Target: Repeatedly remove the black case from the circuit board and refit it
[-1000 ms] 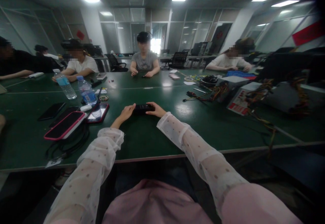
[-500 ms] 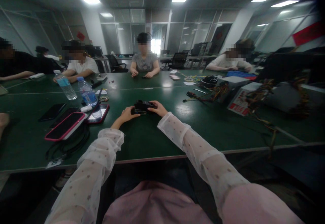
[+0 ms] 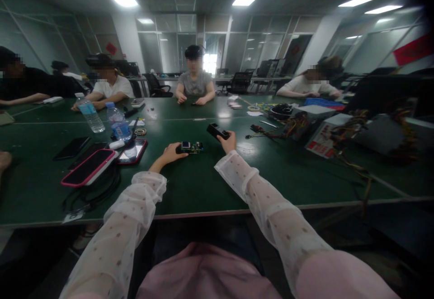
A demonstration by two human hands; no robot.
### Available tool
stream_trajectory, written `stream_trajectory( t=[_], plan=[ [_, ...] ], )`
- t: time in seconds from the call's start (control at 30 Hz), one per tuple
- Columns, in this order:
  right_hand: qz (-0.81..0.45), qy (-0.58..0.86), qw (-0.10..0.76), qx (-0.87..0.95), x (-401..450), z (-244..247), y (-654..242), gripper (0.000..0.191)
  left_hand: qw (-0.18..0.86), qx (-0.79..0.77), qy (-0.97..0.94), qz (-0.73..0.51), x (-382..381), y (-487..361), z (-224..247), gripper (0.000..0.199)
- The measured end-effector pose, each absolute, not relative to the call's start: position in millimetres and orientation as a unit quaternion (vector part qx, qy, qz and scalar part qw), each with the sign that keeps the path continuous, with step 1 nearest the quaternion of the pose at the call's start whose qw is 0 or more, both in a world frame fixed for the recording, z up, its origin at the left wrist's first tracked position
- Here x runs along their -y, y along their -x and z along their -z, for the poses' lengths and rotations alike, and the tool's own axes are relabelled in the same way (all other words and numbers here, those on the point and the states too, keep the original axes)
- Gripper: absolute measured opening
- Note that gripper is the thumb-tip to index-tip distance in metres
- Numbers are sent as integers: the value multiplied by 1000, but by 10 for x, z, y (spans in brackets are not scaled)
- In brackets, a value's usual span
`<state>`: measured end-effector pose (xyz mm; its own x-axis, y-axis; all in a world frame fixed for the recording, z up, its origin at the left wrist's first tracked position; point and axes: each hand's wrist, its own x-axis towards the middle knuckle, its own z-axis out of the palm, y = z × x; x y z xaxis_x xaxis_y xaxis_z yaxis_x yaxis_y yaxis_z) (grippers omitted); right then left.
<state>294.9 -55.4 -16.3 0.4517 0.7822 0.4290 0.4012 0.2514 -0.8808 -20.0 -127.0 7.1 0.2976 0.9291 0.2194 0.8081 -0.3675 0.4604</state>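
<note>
Pinching the cover, the right hand has just drawn it off the board (now bared), which the left hand pinches, leaving the two parts separate.

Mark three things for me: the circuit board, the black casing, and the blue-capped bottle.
circuit board (image 3: 193, 147): head view, on its exposed components
black casing (image 3: 214, 131): head view, on its body, clear of the fingers
blue-capped bottle (image 3: 118, 122): head view, on its clear body

From the small green circuit board, the boxy black shell is at two o'clock, the blue-capped plastic bottle at ten, the red-edged rectangular phone at nine.
</note>
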Motion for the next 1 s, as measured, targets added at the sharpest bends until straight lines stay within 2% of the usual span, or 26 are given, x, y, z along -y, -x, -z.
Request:
stream_trajectory(
  t=[0.4, 1.0],
  plan=[
    [-95, 649, 566, 499, 622, 146, -2974, 52, 92, -547, -800, -227, 1281, 176, -33, 64],
    [-85, 646, 506, 566, 756, 101, -2873, 48, 21, -535, -818, -211, 1329, 119, -13, 67]
  ],
)
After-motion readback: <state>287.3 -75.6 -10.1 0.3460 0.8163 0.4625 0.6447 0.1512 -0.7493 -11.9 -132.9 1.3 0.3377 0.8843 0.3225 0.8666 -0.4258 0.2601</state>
